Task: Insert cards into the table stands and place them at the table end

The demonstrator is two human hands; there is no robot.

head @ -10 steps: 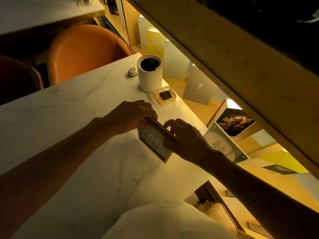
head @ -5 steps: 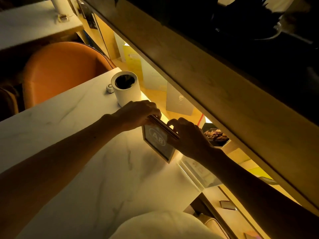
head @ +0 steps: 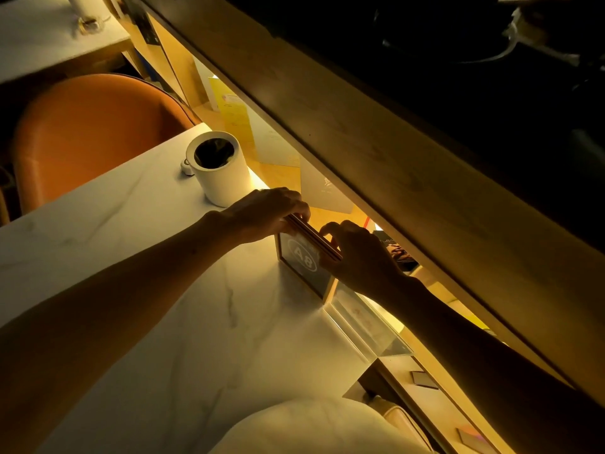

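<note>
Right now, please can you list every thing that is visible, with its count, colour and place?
table stand: one, gold frame, dark card marked A8, upright at the table's far edge.
clear stand: one, transparent, beside the table stand, nearer the camera.
white cup: one, white, dark inside, at the far corner.
small round object: one, white, beside the cup.
table: one, white marble.
chair: one, orange, behind the table.
left hand: on the stand's top edge.
right hand: on the stand's top edge.
</note>
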